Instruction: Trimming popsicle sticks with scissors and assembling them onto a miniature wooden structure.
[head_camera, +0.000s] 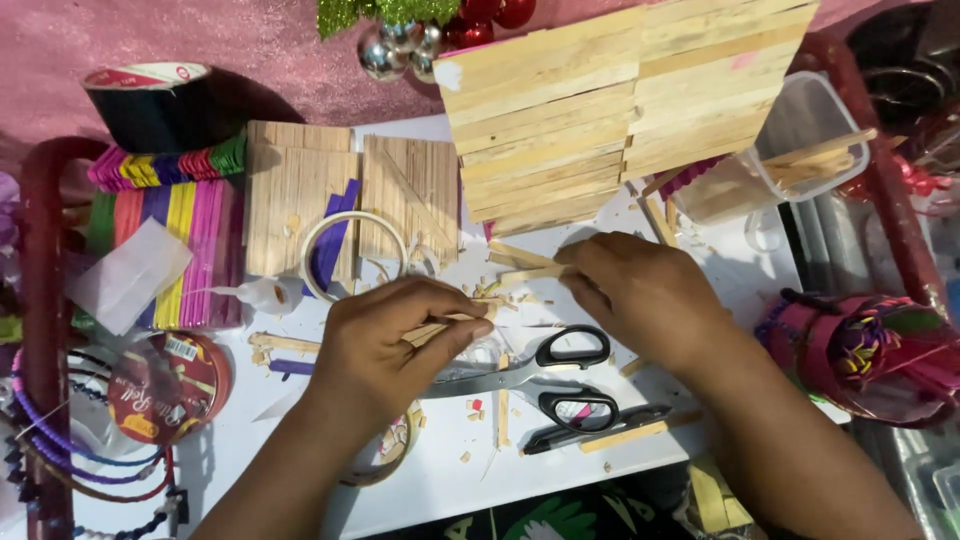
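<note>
My left hand (385, 345) grips a bundle of thin wooden craft sticks (440, 328) over the white table (440, 470). My right hand (635, 290) pinches another wooden stick (525, 275) by its right end, close to the left hand's sticks. Black-handled scissors (560, 385) lie open just below both hands. A large panel of glued wooden sticks (600, 110) stands behind the hands, with smaller stick panels (290, 190) to its left.
A roll of white tape (350, 225) and a glue bottle (265, 295) lie left of the hands. Coloured sticks (170, 230), a dark tape roll (150, 100), a round tin (165, 390), a clear plastic box (800, 140) and wood scraps surround the work area.
</note>
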